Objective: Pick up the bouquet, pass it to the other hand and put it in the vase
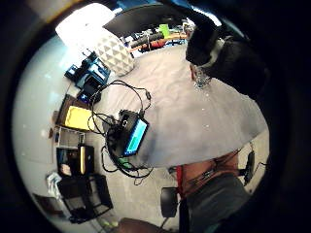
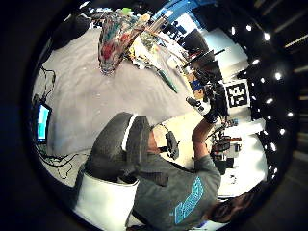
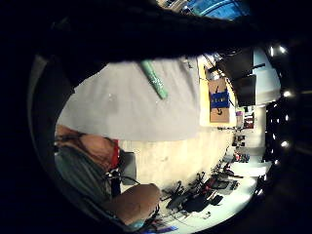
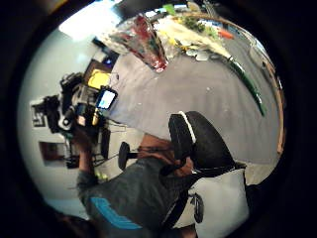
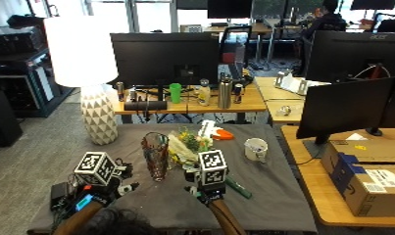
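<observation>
At the near edge of the grey-covered bench point(image 5: 262, 205), the left hand point(image 5: 112, 188) hovers at the near left, beside a small device with a lit screen point(image 5: 85, 201). From the outside view its fingers cannot be read as curled or straight, so I cannot tell whether they are clenched or released; nothing appears to be in it. This hand seems parked there to wait for the hand-over.

Slightly farther in and to the right, the right hand point(image 5: 207, 188) is lowered over the near end of the bouquet point(image 5: 187, 144), where the green stems point(image 5: 236, 187) stick out toward the near right. The hand covers the stalk end, but whether its fingers are already grasping the stems or only reaching cannot be told. Going for the stalks rather than the blooms looks sensible: it spares the flowers and gives a handle to pass across.

The bouquet itself lies flat on the bench, its blooms pointing far, just right of the upright glass vase point(image 5: 155, 155). A white mug point(image 5: 256, 149) stands farther right, and a white lamp point(image 5: 86, 78) at the far left.
</observation>
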Action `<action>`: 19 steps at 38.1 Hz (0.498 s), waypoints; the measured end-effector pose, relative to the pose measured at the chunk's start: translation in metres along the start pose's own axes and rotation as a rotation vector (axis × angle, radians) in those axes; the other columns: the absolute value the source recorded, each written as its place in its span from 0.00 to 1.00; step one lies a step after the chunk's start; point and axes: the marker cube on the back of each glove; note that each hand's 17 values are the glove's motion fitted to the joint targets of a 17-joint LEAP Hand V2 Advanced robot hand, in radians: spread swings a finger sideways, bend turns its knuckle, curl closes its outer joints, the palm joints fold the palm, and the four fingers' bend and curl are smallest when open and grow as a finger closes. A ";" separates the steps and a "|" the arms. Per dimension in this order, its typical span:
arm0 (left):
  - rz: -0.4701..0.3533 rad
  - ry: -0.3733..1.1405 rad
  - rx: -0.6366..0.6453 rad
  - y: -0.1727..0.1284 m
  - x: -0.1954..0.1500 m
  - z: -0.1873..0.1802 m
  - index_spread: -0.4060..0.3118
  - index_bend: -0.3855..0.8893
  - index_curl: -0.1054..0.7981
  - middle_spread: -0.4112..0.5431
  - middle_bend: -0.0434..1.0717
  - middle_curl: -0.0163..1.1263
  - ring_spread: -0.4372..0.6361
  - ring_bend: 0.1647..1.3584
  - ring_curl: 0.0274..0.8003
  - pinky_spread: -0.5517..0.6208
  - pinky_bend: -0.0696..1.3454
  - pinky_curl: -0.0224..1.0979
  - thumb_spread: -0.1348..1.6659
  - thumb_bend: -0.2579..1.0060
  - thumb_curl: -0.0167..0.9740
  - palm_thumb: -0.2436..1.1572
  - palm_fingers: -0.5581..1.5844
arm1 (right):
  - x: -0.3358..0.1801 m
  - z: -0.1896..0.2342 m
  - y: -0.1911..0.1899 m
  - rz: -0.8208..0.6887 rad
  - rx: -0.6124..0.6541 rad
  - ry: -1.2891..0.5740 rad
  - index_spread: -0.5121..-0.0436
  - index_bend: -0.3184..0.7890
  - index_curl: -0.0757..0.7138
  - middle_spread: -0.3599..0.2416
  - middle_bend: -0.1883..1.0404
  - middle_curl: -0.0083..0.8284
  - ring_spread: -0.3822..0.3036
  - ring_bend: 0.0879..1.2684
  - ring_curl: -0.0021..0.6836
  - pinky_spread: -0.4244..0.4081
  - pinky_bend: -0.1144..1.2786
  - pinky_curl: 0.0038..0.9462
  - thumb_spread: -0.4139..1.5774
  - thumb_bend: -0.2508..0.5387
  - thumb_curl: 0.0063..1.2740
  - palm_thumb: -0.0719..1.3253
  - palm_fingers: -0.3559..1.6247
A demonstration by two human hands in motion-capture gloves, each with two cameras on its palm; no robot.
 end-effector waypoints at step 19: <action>0.027 0.001 -0.022 0.002 0.018 0.023 0.42 0.42 0.43 0.38 0.19 0.29 0.47 0.30 0.35 0.73 0.26 0.30 0.64 0.18 0.26 0.35 0.54 | 0.068 0.053 -0.017 0.081 0.033 -0.005 0.36 0.38 0.36 0.72 0.32 0.34 0.90 0.20 0.33 0.94 0.52 0.35 0.79 0.41 0.19 0.45 0.30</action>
